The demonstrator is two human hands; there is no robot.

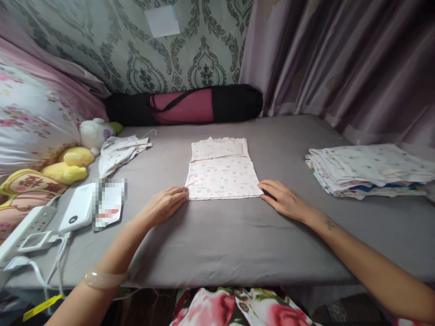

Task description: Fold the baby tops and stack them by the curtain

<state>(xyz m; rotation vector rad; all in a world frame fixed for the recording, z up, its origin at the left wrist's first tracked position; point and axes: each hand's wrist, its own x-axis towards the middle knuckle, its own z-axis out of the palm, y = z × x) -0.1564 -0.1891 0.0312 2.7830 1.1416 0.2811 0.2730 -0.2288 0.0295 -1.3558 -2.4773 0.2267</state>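
A pale garment with a small print [222, 176] lies folded flat on the grey-covered surface in front of me. Its upper part is folded over along a crosswise edge, and the far end is a little ruffled. My left hand [170, 201] is at the near left corner, its fingertips closed on the edge. At the near right corner, my right hand [280, 197] pinches the cloth between thumb and fingers. Off to the right sits a stack of folded printed clothes [367, 170]. Another crumpled white printed garment [122, 151] lies on the left with a hanger hook showing.
A black and dark pink rolled bag [183, 107] lies along the wall. On the left are a white power bank [79, 206], a phone [109, 203], a power strip [27, 231] with cables, a yellow plush toy [70, 165] and a floral pillow [34, 113]. Purple curtains [326, 54] hang at right.
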